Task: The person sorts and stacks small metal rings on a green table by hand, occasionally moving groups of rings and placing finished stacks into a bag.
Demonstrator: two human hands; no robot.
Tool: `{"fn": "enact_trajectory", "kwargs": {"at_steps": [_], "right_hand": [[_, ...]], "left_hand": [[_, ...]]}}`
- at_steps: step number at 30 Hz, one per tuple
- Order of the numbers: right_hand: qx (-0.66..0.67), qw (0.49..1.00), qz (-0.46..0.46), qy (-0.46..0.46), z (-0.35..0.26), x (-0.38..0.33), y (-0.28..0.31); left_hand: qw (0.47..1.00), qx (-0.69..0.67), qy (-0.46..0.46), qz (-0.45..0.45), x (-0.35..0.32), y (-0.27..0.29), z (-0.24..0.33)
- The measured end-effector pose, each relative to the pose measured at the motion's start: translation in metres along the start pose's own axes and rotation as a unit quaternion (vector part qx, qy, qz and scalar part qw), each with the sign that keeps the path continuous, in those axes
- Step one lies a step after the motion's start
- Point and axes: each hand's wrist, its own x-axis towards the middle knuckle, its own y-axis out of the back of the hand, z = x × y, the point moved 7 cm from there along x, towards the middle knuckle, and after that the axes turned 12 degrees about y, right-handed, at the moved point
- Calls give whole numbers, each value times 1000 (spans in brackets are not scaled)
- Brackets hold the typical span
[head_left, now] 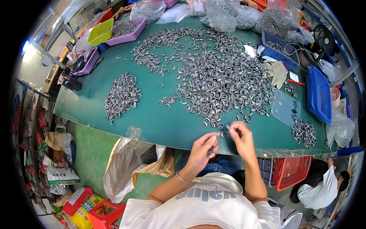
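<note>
A big heap of grey metal rings [213, 82] covers the middle of the green table. At the table's front edge, my left hand [202, 152] has its fingers curled round metal rings, of which only a dark part shows. My right hand [243, 139] is just to the right, pinching a metal ring [227, 127] between thumb and fingertips. Near these fingertips another ring [223, 134] lies at the heap's front edge. A smaller pile of rings [122, 95] sits to the left, and another small pile [304, 133] to the right.
A blue basket [319, 94], gloves [277, 72] and a clear plastic bag [285, 108] lie at the right. Purple [127, 32] and yellow trays [100, 32] stand far left. Below the edge are an open sack [124, 164] and a red crate [291, 171]. A person [318, 191] crouches right.
</note>
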Motion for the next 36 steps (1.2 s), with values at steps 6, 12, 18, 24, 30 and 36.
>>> {"fn": "enact_trajectory", "kwargs": {"at_steps": [6, 12, 18, 24, 30, 36], "right_hand": [[226, 969, -45, -89, -6, -28, -32], [-333, 931, 5, 152, -38, 3, 2], [-350, 930, 6, 116, -14, -1, 0], [-121, 980, 7, 157, -39, -11, -4], [-155, 970, -73, 173, -60, -5, -8], [-332, 933, 6, 137, -21, 12, -13]], "left_hand": [[992, 104, -62, 20, 0, -5, 4], [998, -27, 46, -31, 0, -2, 0], [999, 17, 36, -4, -1, -5, -6], [998, 47, 32, 8, 2, -5, -9], [998, 49, 23, -13, 9, 4, -11], [997, -19, 51, 50, 0, 1, -4]]}}
